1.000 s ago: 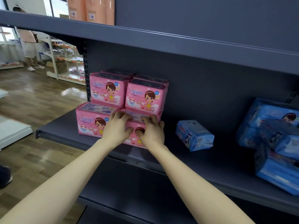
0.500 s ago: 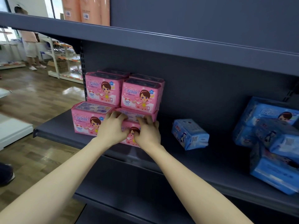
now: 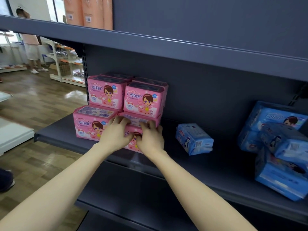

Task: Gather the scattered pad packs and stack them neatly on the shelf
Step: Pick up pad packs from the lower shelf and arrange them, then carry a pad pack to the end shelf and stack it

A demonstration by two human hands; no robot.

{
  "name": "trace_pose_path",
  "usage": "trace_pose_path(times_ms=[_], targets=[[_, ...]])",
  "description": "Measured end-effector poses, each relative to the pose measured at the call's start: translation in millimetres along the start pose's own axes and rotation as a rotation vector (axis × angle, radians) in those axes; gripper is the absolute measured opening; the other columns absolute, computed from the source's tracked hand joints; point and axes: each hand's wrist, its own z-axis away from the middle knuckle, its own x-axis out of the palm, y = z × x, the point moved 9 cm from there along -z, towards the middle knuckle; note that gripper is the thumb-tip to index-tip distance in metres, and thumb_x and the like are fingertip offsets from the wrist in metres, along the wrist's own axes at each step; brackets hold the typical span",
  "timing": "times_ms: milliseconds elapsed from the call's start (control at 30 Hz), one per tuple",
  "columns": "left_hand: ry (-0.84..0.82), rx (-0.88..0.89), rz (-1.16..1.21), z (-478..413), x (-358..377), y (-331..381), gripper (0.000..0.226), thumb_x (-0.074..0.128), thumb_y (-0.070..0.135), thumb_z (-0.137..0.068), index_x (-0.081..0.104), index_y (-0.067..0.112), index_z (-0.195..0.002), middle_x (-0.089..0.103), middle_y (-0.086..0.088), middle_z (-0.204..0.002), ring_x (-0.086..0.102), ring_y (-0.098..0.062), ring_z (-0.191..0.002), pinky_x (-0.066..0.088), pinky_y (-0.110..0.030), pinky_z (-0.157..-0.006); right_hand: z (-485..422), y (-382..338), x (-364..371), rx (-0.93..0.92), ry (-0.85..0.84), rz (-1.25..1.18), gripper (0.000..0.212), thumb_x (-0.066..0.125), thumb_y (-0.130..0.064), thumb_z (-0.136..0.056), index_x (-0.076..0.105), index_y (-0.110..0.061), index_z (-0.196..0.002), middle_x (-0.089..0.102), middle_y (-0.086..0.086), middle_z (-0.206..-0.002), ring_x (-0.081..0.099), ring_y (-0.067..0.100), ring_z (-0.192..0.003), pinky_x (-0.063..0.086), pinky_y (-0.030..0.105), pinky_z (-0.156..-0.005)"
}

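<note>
Pink pad packs stand stacked two high at the left end of the dark grey shelf (image 3: 55, 135). My left hand (image 3: 116, 135) and my right hand (image 3: 150, 139) both press on the front of the lower right pink pack (image 3: 133, 120), fingers curled over its top edge. Beside it sits the lower left pink pack (image 3: 90, 124). Two upper pink packs (image 3: 105, 94) (image 3: 143, 100) rest on top, with more behind. A single blue pack (image 3: 194, 139) lies tilted to the right. A loose pile of blue packs (image 3: 280, 147) fills the shelf's right end.
The upper shelf (image 3: 166, 45) overhangs the stack closely. A lower shelf (image 3: 133, 197) juts out beneath my arms. To the left is wooden floor, a white platform (image 3: 13, 135), and a person (image 3: 31, 47) standing by distant white racks. Orange packs (image 3: 90, 12) stand on the top shelf.
My hands have stayed on the lower right pink pack with only slight finger shifts. The view drifted a little; the packs have not visibly moved.
</note>
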Motion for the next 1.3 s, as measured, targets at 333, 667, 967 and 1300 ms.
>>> trace_pose_path(times_ms=[333,667,967,1300], targets=[[0.109,0.028,-0.039,3.1,-11.2,10.1,0.031,0.059,0.02,-0.079,0.066,0.008,-0.106,0.057,-0.013,-0.119,0.046,-0.037,-0.116,0.047,-0.044,-0.081,6.4,6.1,-7.7,0.064,0.116,-0.099,0.051,0.053,-0.027,-0.087,0.044,-0.022,-0.136,0.036,0.0,-0.142,0.03,0.03,-0.125,0.031,0.04,-0.103],[0.145,0.515,-0.107,11.7,5.8,102.8,0.035,0.039,0.028,-0.069,0.07,0.013,-0.073,0.067,-0.004,-0.077,0.064,-0.03,-0.067,0.051,-0.032,-0.051,26.1,58.2,-40.0,0.199,0.351,-0.247,0.032,0.048,-0.018,-0.087,0.062,-0.009,-0.114,0.057,0.011,-0.122,0.045,0.033,-0.115,0.035,0.038,-0.093],[0.025,0.545,0.028,8.8,45.4,159.5,0.027,0.052,0.019,-0.074,0.07,0.013,-0.093,0.066,-0.006,-0.097,0.063,-0.031,-0.089,0.05,-0.034,-0.06,54.1,123.3,-64.5,0.33,0.397,-0.173,0.027,0.055,-0.011,-0.084,0.064,-0.006,-0.109,0.06,0.013,-0.116,0.047,0.032,-0.112,0.038,0.034,-0.089],[-0.164,0.347,0.059,-12.9,104.9,178.8,0.04,0.052,0.025,-0.087,0.051,0.014,-0.126,0.045,-0.006,-0.134,0.045,-0.025,-0.12,0.045,-0.032,-0.083,71.5,184.8,-82.2,0.41,0.367,-0.056,0.033,0.054,-0.012,-0.085,0.06,-0.009,-0.118,0.053,0.01,-0.125,0.042,0.03,-0.116,0.036,0.035,-0.09]])
